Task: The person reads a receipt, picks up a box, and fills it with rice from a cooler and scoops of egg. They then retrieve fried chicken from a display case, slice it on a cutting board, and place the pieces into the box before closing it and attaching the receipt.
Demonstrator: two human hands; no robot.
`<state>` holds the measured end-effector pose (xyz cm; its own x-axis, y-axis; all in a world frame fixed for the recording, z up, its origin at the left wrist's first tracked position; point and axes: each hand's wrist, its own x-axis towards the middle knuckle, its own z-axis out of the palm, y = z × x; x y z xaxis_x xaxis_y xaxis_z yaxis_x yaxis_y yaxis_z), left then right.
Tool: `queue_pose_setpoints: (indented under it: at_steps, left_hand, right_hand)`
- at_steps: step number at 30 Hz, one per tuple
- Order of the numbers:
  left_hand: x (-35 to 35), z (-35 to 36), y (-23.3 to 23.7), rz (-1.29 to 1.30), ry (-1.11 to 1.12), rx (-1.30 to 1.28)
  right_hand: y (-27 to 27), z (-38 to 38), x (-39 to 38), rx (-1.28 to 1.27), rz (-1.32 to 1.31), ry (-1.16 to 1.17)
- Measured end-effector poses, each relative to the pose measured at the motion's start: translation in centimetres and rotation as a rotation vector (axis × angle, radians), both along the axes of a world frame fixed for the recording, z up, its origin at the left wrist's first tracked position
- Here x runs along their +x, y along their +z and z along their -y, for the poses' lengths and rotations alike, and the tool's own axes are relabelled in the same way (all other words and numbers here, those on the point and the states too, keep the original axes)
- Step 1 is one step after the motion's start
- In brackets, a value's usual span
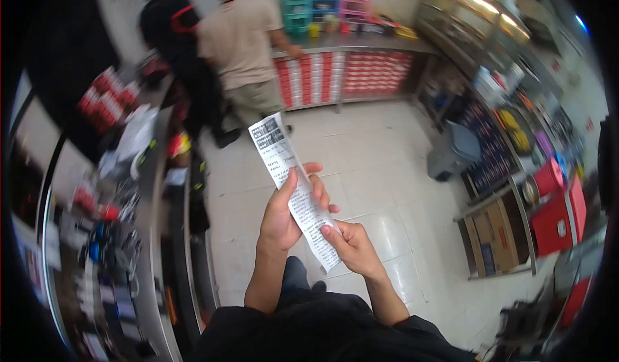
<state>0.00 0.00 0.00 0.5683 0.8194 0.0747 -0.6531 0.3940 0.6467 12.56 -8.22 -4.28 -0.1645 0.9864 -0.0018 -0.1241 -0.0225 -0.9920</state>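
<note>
A long printed paper receipt (303,194) is held out in front of my body, tilted with its top toward the upper left. Black header blocks mark its top end, and small text runs down it. My left hand (284,210) grips it around the middle, thumb on the printed face and fingers behind. Lower down, my right hand (353,246) pinches the receipt near its bottom end, thumb on the front. The right hand's other fingers curl partly out of sight behind the paper.
Two people stand at upper left by a metal counter (322,50) with red-and-white boxes beneath. A grey bin (454,150) stands on the tiled floor (380,181) to the right. A cluttered counter runs along my left; shelves with a cardboard box (493,236) and red container (560,213) are at right.
</note>
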Motion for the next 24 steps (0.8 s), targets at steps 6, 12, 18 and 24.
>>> queue_pose_setpoints:
  at_steps: [6, 12, 18, 24]
  left_hand:
    - [22.3, -8.1, -2.4, 0.207, -0.268, -0.09]
    - [40.1, -19.4, -3.8, 0.26, -0.385, -0.135]
    - [59.8, -25.5, 0.2, 0.142, -0.477, -0.125]
    - [76.1, -28.8, 0.2, 0.188, -0.775, -0.078]
  right_hand:
    - [-1.8, -2.7, 19.5, -0.02, 0.055, -0.238]
    - [-2.0, -11.6, 36.0, -0.04, 0.143, -0.334]
    - [1.4, -17.5, 52.0, -0.14, 0.121, -0.563]
    - [0.8, -21.6, 64.7, -0.135, 0.022, -0.817]
